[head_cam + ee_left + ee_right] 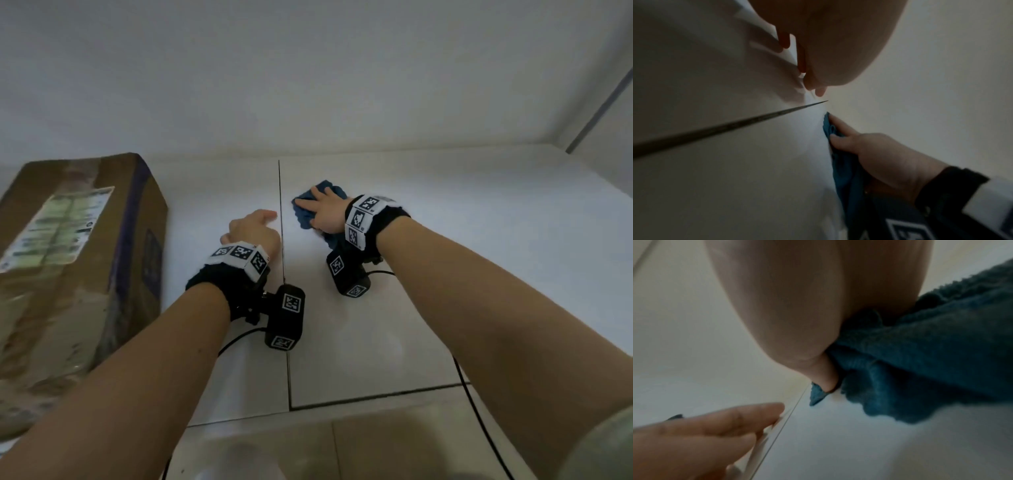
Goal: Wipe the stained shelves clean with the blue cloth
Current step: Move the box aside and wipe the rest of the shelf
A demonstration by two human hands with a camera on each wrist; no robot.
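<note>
**A:** I'm looking at a white tiled shelf (376,342) with dark grout lines, running back to a plain white wall (308,68). What are you getting nearest the camera?

**B:** I'm seeing both bare forearms reaching forward, each wearing a black wrist strap with printed markers and a black camera block. A thin black cable is trailing from each block.

**A:** And the left hand (253,229)?

**B:** I'm seeing it resting on the tile just left of the long grout line, fingers loosely extended, grasping nothing. In the right wrist view its fingertips are lying right beside that line.

**A:** I'm finding the right hand (325,214) a little farther in, just across the line. It's pressing flat on the blue cloth (305,219), fingers spread over it, with the bunched fabric spilling out from under the palm.

**B:** Over on the left, I'm seeing a taped cardboard box (78,257) with a printed label standing against the wall.
</note>
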